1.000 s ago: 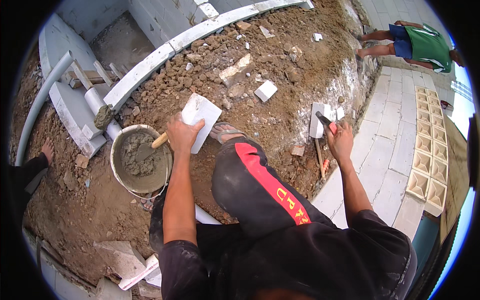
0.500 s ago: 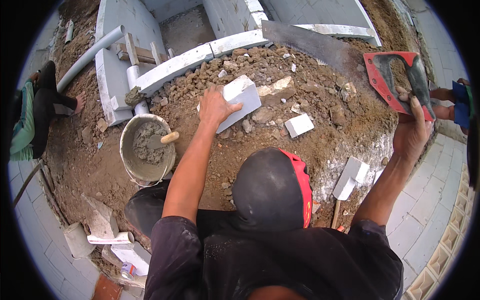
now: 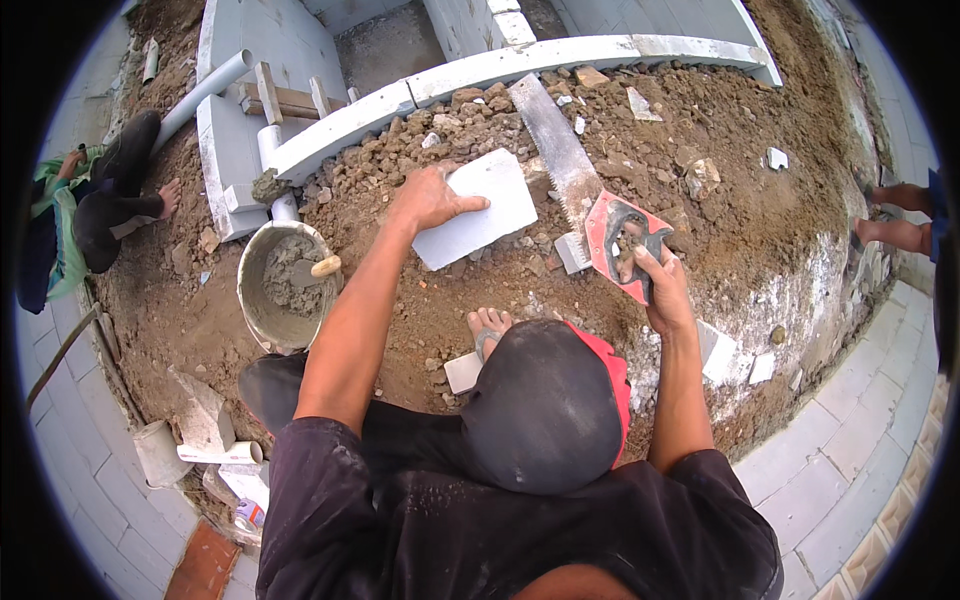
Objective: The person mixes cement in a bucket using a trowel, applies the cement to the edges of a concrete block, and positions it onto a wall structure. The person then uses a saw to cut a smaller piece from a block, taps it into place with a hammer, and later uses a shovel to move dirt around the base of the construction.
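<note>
My left hand [image 3: 428, 205] grips the left edge of a white lightweight block [image 3: 482, 215], its thumb over the near face. The block is tilted above the soil in front of me. In my right hand [image 3: 662, 285] is a handsaw with a red and black handle [image 3: 602, 240], my fingers wrapped round the grip. Its toothed blade [image 3: 560, 140] points away and to the left, to the right of the block and apart from it. A small white block piece [image 3: 573, 252] lies beside the saw handle, partly hidden by it.
A bucket of wet mortar [image 3: 262, 325] with a trowel [image 3: 318, 270] stands to the left. Beyond the rubble runs a low white block wall [image 3: 470, 75]. Grey pipe [image 3: 205, 95] lies far left. Another person [image 3: 105, 205] sits at the left; someone's legs [image 3: 895, 215] show at the right.
The saw has come in from the far right toward the block, its blade swinging to point more away from me. The block in my left hand has turned, showing a broad face.
</note>
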### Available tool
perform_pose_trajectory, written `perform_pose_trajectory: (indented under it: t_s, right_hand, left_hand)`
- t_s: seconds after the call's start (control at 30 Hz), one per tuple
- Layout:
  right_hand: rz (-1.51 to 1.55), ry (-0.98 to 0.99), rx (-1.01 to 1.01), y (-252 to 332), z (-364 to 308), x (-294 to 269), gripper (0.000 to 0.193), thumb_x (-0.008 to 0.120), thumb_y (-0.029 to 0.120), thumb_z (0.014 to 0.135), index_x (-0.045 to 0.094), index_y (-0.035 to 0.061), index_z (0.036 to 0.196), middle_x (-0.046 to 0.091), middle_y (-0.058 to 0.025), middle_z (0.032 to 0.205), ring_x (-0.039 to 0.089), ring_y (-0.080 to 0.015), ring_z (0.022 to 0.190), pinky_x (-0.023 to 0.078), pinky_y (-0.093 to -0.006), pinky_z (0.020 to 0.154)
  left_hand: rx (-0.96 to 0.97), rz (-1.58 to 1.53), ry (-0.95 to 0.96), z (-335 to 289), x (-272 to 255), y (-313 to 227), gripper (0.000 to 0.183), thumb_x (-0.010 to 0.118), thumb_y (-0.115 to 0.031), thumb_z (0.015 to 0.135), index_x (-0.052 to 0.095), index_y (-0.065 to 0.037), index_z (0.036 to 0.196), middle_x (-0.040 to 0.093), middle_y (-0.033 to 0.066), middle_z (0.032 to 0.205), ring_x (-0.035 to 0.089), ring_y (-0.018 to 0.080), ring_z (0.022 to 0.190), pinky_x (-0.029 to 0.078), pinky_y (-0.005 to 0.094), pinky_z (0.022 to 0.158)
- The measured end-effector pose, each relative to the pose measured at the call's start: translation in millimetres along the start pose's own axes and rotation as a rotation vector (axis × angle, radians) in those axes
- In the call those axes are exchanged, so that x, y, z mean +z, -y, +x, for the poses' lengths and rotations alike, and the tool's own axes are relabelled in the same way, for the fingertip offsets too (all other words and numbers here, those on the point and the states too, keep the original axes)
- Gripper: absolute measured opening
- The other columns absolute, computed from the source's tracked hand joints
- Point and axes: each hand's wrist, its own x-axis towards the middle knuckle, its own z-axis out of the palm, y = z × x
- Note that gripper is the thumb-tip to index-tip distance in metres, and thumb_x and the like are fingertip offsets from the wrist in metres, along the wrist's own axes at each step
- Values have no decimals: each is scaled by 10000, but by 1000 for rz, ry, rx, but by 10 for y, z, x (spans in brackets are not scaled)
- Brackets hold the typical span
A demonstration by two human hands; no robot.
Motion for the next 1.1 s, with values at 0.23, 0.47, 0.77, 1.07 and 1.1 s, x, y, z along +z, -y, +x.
perform_pose_trajectory:
  t_s: [0.23, 0.47, 0.77, 1.07, 1.1]
  right_hand:
    - [-357, -252, -332, 319, -579, 446, 324, 664, 70, 943, 583, -25, 1242, 663, -36, 868, 562, -78, 683, 457, -255, 648]
    - [-509, -78, -602, 309, -419, 804, 489, 654, 65, 966, 516, -90, 1409, 652, -163, 1317, 643, -215, 1120, 491, -342, 986]
    - [-747, 50, -373, -6, -549, 990, 486, 703, 131, 954, 555, 6, 1400, 724, -190, 928, 708, -277, 752, 542, -360, 690]
    - [-876, 136, -341, -84, -879, 814, 451, 695, 96, 930, 572, -40, 1343, 725, -217, 922, 729, -373, 799, 572, -399, 694]
    - [-883, 138, -338, -72, -947, 810, 468, 698, 92, 925, 562, -42, 1352, 725, -218, 933, 729, -374, 800, 575, -398, 694]
  left_hand:
    - [-40, 236, -46, 495, 130, -78, 702, 683, -747, 786, 766, -183, 1196, 759, 107, 1107, 716, 276, 1049, 533, 472, 907]
    - [40, 132, -771, 250, 811, 198, 449, 545, -473, 1004, 693, -128, 1250, 680, 150, 1155, 590, 337, 1132, 410, 496, 1031]
    - [-117, 22, -863, 227, 919, -84, 478, 553, -472, 984, 689, -58, 1181, 669, 172, 1164, 552, 355, 1113, 355, 479, 1064]
    - [-225, 21, -784, 224, 987, -71, 534, 545, -512, 972, 696, -60, 1212, 622, 196, 1146, 507, 358, 1166, 302, 476, 1131]
    - [-225, -22, -772, 219, 959, -87, 536, 545, -510, 972, 694, -53, 1208, 620, 196, 1149, 505, 359, 1170, 300, 480, 1133]
